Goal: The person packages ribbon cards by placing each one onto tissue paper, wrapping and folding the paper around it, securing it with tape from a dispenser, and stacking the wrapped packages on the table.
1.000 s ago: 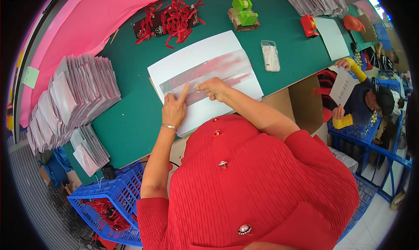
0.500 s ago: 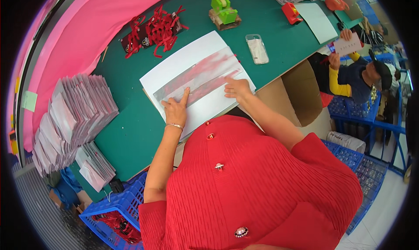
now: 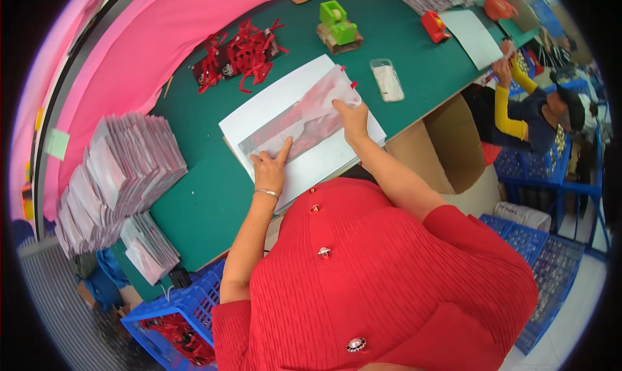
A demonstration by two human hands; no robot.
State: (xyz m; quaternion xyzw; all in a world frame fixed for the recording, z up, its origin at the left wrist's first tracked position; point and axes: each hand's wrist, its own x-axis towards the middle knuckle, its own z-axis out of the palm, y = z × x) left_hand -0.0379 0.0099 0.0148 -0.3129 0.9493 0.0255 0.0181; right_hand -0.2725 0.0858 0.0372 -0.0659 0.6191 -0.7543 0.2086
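Near the front edge of the green table, a long translucent sleeve lies slantwise on a stack of white sheets, which probably gives it a smooth, pale ground. The left hand is partly spread at the sleeve's lower left edge, index finger stretched out and the other fingers bent; that 1 fingertip seems to press the film down so that it cannot slide. The right hand appears to pinch the right end, where the film is lifted and creased, perhaps to draw it taut against the left finger; how its hidden fingers sit underneath cannot be told. At that end 2 red tips stick out beyond the film. Past the sheets, a green tape dispenser stands on a block, likely raised for an easier pull. To its left, red ribbons lie bunched over dark cards, apart from the white sheets, and to the right is a clear case. At the table's left, flat packets lean in a packed row, presumably to save room.
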